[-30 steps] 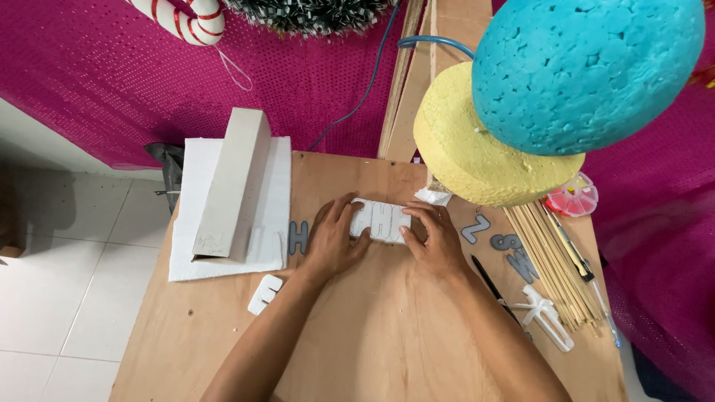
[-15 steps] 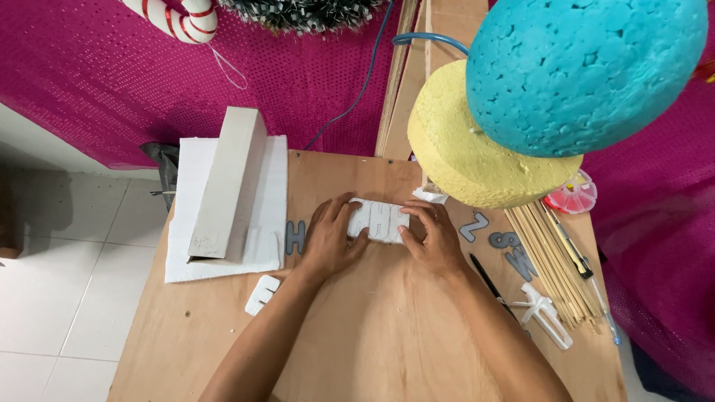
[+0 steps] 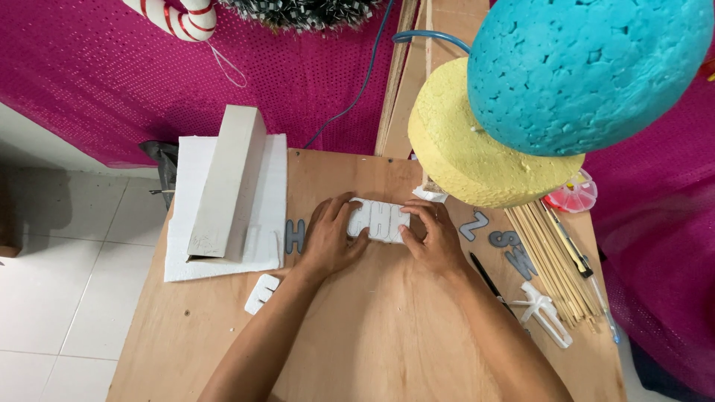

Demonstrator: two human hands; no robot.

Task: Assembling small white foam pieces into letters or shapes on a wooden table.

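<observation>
Head view: both hands pinch a white foam strip at frame centre.
The left hand (image 3: 328, 237) and right hand (image 3: 436, 240) grip the ends of the foam strip (image 3: 378, 221), whose long axis runs left-right; its grainy white face shows cut letter outlines, on the smooth plywood table (image 3: 372, 335).

A small white foam piece (image 3: 378, 221), cut with letter-shaped outlines, lies flat near the wooden table's (image 3: 372, 335) far edge, gripped at both ends.

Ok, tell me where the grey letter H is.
In the head view, the grey letter H lies flat on the wooden table, between the white foam sheet and the left hand.
</observation>
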